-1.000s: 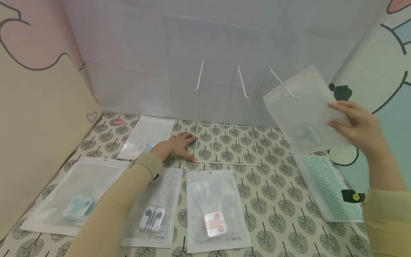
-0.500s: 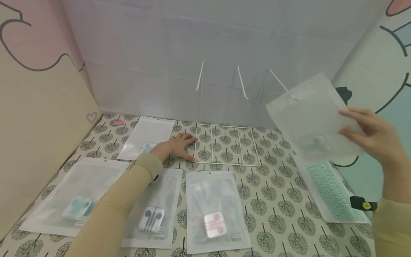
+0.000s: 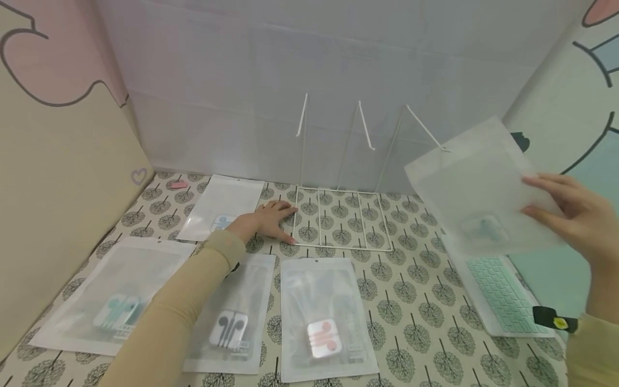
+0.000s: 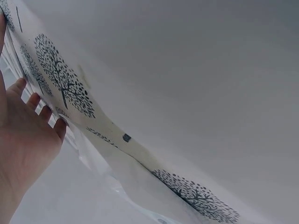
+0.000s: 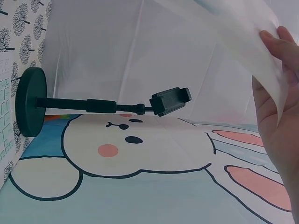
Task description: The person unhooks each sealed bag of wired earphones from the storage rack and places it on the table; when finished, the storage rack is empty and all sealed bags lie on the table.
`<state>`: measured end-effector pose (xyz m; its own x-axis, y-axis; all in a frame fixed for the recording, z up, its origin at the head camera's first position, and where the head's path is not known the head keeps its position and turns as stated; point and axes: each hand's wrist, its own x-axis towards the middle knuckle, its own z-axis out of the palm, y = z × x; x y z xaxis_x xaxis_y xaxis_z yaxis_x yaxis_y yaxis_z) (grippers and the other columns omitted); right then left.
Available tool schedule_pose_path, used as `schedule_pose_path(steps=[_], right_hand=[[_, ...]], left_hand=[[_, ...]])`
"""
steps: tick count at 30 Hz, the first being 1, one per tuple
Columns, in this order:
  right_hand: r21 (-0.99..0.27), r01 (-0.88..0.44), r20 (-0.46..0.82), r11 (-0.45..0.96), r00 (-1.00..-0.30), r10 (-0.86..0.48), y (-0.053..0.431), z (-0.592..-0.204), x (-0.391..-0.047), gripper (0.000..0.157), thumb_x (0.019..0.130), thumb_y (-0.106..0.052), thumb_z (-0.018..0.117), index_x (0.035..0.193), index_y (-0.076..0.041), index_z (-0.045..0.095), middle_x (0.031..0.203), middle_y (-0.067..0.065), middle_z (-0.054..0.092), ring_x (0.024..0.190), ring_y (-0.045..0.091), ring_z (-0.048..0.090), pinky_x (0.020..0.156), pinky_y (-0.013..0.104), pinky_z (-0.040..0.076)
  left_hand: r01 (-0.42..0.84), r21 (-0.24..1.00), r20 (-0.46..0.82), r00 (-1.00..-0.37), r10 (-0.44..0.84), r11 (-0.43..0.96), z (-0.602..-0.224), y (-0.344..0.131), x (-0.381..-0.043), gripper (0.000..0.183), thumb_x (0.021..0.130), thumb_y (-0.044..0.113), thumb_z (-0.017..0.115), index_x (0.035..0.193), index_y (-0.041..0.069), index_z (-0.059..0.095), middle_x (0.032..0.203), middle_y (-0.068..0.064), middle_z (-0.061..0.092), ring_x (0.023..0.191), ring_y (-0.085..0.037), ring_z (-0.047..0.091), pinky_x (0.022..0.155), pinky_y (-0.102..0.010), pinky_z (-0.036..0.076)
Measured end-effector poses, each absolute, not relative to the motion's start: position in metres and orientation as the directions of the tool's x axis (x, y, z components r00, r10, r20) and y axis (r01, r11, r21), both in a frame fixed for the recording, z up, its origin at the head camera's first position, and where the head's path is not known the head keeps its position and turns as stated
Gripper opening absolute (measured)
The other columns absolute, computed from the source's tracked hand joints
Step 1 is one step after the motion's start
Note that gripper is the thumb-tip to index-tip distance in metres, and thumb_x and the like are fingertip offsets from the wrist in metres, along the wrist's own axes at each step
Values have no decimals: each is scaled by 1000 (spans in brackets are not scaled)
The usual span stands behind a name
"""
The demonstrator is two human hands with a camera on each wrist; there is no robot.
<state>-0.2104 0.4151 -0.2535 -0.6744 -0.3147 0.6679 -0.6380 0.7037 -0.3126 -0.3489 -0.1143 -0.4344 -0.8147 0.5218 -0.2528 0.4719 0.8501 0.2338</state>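
My right hand (image 3: 575,215) pinches the side edge of a frosted zip pouch (image 3: 464,199) between thumb and fingers. A small earphone case (image 3: 486,228) shows faintly through it. The pouch tilts in the air, and the tip of the right hook (image 3: 430,133) on a white wire rack (image 3: 357,248) shows over its top strip. In the right wrist view, the thumb lies over the pouch's edge (image 5: 275,84). My left hand (image 3: 270,219) rests spread on the patterned cloth, fingertips and thumb at the left side of the rack's base. Those fingers (image 4: 45,112) show at left in the left wrist view.
More earphone pouches lie on the cloth, among them one with a pink set (image 3: 324,301), one with a dark set (image 3: 253,290) and one at back left (image 3: 229,196). A mint keyboard (image 3: 503,295) is at right. Beyond it stands a dark-green phone stand (image 5: 100,105).
My right hand has moved right and down with the pouch, whose top strip now sits at the right hook's tip. My left hand has stayed at the rack base.
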Motion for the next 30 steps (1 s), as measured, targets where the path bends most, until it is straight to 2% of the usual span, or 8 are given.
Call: schedule_pose_path(steps=[6,10,18,21,25,30], right_hand=[[-355,-616,658,703,-699,-280,414,-253,-202,58,70,29,60,124,8,56,127,-16,51,99,-8,54,75,1,44],[-364,-617,661,698,-699,-274,417,-255,-197,54,74,27,59,125,9,55,127,-16,51,103,-6,53,77,1,43],[-425,-663,661,616,-692,-289,421,-264,-188,49,80,22,58,127,10,52,132,-5,52,105,-1,56,70,5,49],[-446,-683,656,578,-689,-308,419,-270,-184,47,82,20,57,127,11,51,132,-2,52,100,-1,59,65,7,51],[-537,-706,637,462,-698,-326,416,-278,-180,46,82,20,57,127,15,49,130,2,52,87,0,63,59,11,52],[-688,-629,554,361,-777,-299,411,-288,-175,52,79,24,57,129,14,48,130,3,51,76,4,66,50,18,53]], left_hand=[[474,234,-248,-815,524,849,-434,-115,-348,106,71,75,59,152,25,15,158,-7,11,144,-35,7,112,-63,10],[471,239,-249,-816,522,849,-433,-115,-347,106,71,75,60,152,25,15,158,-7,12,144,-34,7,112,-62,10],[469,244,-247,-817,522,849,-432,-115,-347,105,72,72,61,153,24,15,158,-7,11,144,-35,7,112,-62,11],[470,239,-246,-817,521,850,-433,-116,-347,105,72,73,61,153,24,15,158,-7,11,144,-35,7,112,-62,11],[470,240,-243,-818,522,849,-434,-116,-348,106,71,74,61,152,24,15,158,-7,11,144,-35,7,113,-62,10],[467,248,-247,-817,522,849,-435,-115,-349,106,71,74,61,152,25,15,158,-6,11,144,-34,6,113,-62,9]])
